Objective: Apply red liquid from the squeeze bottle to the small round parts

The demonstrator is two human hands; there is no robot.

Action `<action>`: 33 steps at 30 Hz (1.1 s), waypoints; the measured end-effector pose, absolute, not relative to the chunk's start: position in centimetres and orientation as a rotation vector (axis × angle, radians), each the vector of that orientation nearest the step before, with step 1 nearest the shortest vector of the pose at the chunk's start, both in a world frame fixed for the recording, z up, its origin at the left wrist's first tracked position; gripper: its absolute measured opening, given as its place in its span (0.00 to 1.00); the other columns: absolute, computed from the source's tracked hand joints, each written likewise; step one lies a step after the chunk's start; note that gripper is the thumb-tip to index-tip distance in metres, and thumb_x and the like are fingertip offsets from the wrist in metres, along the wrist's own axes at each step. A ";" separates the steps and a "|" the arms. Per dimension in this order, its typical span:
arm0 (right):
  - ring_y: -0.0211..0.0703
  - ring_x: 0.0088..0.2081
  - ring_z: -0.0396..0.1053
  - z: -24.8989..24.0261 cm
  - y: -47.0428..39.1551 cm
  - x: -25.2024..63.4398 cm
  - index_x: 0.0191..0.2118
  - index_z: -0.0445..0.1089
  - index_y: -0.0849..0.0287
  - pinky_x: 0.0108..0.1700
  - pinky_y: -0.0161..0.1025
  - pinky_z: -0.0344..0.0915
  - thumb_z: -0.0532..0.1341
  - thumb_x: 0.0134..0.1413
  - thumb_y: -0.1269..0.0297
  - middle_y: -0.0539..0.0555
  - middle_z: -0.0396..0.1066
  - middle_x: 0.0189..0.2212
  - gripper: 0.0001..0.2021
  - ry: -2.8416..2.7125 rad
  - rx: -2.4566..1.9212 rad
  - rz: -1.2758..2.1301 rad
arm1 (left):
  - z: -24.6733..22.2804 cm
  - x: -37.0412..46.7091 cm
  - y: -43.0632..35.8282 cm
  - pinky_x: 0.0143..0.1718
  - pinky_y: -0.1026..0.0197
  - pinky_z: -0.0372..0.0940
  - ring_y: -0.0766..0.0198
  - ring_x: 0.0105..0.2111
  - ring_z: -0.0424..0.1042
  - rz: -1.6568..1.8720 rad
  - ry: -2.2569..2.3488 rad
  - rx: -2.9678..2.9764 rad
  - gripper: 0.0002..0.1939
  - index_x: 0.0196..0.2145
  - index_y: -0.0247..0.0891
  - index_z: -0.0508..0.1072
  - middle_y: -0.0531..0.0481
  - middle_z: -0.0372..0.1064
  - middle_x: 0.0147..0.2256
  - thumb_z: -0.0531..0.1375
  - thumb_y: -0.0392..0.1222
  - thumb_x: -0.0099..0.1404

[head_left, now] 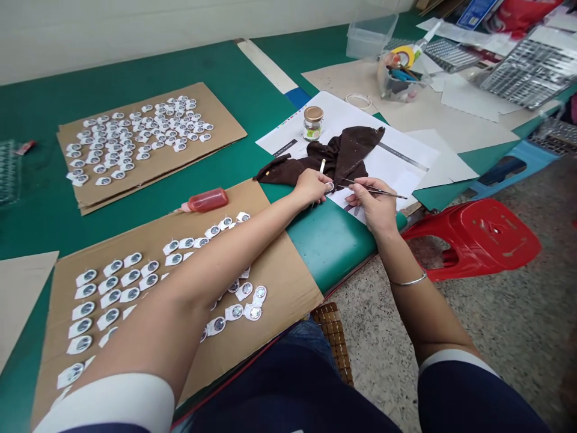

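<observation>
We see the left hand [311, 186] with its fingers closed, and at the fingertips it pinches a small white piece [330, 187] with a rounded end. The right hand [377, 207] holds a thin dark tool [383, 192] between bent fingers, and its tips point to this piece; we cannot tell if they touch it. So the piece is in the left hand's grip, and to the left of the right hand, near it. Just behind both hands lies a crumpled brown cloth [336, 157], and beyond it a jar [313, 123] stands upright on a white sheet [338, 111]. Under the left forearm we see cardboard [288, 288] with rows of white discs [81, 328], and a red bottle [208, 200] lies near its far edge
</observation>
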State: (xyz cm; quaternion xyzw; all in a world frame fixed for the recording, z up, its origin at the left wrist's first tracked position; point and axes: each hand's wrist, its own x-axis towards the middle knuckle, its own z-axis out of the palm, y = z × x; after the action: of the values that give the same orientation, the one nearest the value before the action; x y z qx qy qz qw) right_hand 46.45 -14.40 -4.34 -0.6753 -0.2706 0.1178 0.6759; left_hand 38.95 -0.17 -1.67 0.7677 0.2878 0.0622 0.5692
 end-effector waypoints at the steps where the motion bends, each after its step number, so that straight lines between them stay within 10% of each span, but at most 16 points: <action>1: 0.33 0.23 0.70 -4.3 -14.4 46.4 0.37 0.69 0.59 0.26 0.32 0.70 0.63 0.44 0.57 0.50 0.72 0.28 0.14 -0.609 -1.514 0.267 | -1.6 38.9 -0.2 0.17 0.72 0.58 0.72 0.15 0.65 0.141 0.670 1.806 0.07 0.32 0.30 0.75 0.50 0.67 0.18 0.60 0.32 0.54; 33: 0.38 0.32 0.72 -3.8 -14.6 45.2 0.37 0.72 0.57 0.36 0.38 0.70 0.60 0.48 0.61 0.52 0.72 0.32 0.10 -0.965 -1.746 0.014 | -2.5 38.4 -0.3 0.17 0.72 0.59 0.72 0.14 0.64 0.135 0.611 1.847 0.07 0.31 0.29 0.75 0.51 0.66 0.15 0.58 0.33 0.56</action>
State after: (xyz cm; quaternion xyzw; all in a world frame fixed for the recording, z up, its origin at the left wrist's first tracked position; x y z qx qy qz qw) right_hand 45.16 -14.64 -3.80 -0.7353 -0.4065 0.0059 0.5423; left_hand 38.38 -0.34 -2.46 0.7840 0.2594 0.0572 0.5611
